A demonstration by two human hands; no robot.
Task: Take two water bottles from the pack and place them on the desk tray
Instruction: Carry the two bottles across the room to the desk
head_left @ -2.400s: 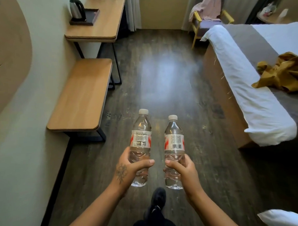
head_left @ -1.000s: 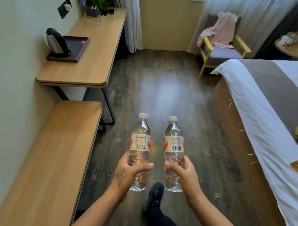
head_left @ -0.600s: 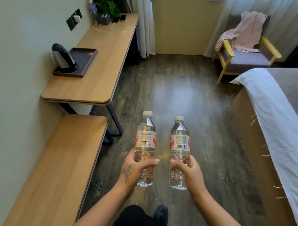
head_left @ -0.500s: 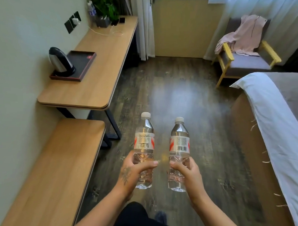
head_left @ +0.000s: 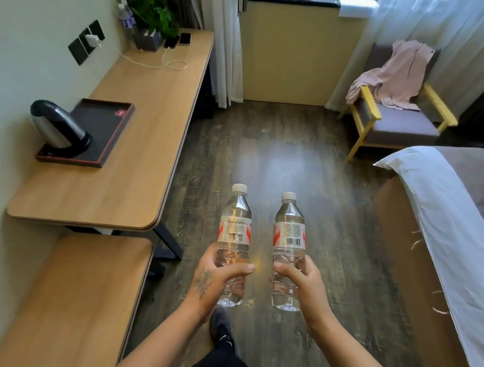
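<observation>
Wooden desk (head_left: 131, 162) bears dark tray (head_left: 110, 127) and kettle (head_left: 57, 128).

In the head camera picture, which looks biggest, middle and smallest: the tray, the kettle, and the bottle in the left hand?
1. Tray, the largest.
2 and 3. Kettle and bottle in the left hand: they look about alike. The bottle is much nearer the camera, so I will not rank them.
</observation>
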